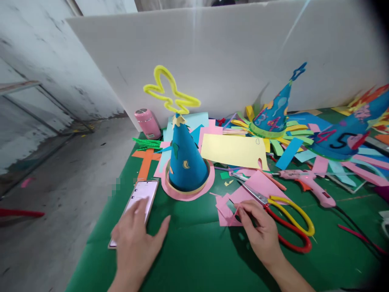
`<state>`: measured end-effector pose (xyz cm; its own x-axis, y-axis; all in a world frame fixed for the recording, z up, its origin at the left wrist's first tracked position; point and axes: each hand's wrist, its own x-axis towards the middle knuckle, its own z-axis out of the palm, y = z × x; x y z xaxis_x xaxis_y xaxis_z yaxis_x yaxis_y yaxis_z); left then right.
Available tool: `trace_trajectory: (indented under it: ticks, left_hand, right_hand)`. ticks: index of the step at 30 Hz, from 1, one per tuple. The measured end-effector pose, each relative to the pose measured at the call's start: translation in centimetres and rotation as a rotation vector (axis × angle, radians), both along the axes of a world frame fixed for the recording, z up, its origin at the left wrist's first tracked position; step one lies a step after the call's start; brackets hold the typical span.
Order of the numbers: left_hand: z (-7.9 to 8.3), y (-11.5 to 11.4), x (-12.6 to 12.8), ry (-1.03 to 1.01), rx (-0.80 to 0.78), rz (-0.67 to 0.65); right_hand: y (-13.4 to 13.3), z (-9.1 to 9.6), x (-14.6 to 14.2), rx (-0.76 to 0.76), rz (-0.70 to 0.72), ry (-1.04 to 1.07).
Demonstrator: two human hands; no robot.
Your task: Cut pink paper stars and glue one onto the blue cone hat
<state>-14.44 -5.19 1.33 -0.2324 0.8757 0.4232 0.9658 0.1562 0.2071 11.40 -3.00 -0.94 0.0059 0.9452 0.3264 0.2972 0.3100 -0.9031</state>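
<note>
My left hand (136, 235), fingers spread, hovers over or touches a smartphone (146, 194) with a lit screen; I cannot tell which. My right hand (258, 227) pinches a small pink paper piece (238, 210) above pink paper scraps (224, 215). Between and beyond my hands stands a blue paper cone hat (190, 162) on a pink ring brim (182, 196). A yellow pipe-cleaner butterfly shape (170, 91) tops it. Large scissors (261, 198) with one yellow and one red handle lie partly open right beside my right hand.
A pink glue gun (310, 182) with a black cord lies at the right. Two decorated cone hats (275, 107) (343, 138) stand behind it. A pink bottle (148, 123), green pipe cleaners (147, 144) and a cream paper sheet (234, 150) lie near the white board (212, 52).
</note>
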Motion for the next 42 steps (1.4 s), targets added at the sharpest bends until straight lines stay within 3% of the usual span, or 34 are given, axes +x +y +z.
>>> trace_trajectory:
  ticks: [3, 5, 9, 13, 19, 23, 31, 36, 42]
  left_hand:
    - [-0.3, -1.3, -3.0, 0.036, -0.192, 0.260]
    - [-0.8, -2.0, -4.2, -0.005, -0.286, 0.344]
    - [-1.7, -2.8, -4.5, -0.067, -0.304, 0.295]
    - [-1.8, -2.7, -3.2, -0.115, -0.273, 0.325]
    - [-2.1, -3.0, -1.1, -0.039, -0.189, 0.222]
    - [-2.5, -4.5, -0.5, 0.029, -0.131, 0.189]
    - [-3.8, -7.6, -1.2, 0.152, 0.078, -0.044]
    - [-3.5, -6.9, -1.3, 0.188, 0.033, -0.082]
    - [-2.0, -4.3, -1.4, 0.225, -0.111, -0.010]
  right_hand:
    - [0.0, -0.5, 0.2, 0.033, -0.016, 0.000]
    - [0.0, -0.7, 0.2, 0.044, -0.025, 0.004]
    - [0.0, -0.9, 0.1, 0.035, -0.007, 0.024]
    - [0.0, -0.7, 0.2, 0.027, 0.016, 0.018]
    - [0.1, -0.6, 0.0, 0.011, 0.029, -0.009]
    - [0.0, -0.9, 0.1, 0.014, 0.033, -0.019]
    - [0.0, -1.2, 0.3, -0.008, 0.052, 0.000]
    - [0.0, -1.2, 0.3, -0.024, 0.057, 0.000]
    - [0.1, -1.4, 0.4, -0.017, 0.055, 0.001]
